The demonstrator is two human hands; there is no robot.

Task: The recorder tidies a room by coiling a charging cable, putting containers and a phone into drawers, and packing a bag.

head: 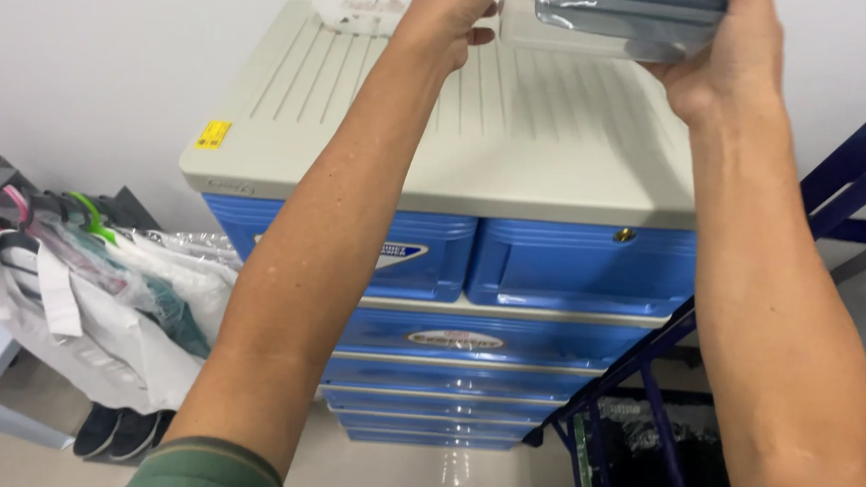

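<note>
Both the left hand [454, 9] and the right hand [730, 61] have fingers closed on the ends of a grey shiny plastic-wrapped flat packet [622, 14], held above the far edge of the blue-drawered plastic cabinet's beige ribbed top [520, 139]; setting it down squarely seems the step in hand.

Drawer cabinet [512, 268] showing bright blue fronts, shining a bit. Cabinet top [520, 129] looking pale cream, with straight ridge lines running across. Small sticker [213, 134] glowing yellow. Packet [627, 15] in hands looking silver-grey and shiny. Hangers [34, 209] showing pink and green. Clothes [98, 313] looking white. Metal frame [858, 179] looking dark blue. Shoes [121, 433] looking dark. Sleeve [209, 472] showing green.
</note>
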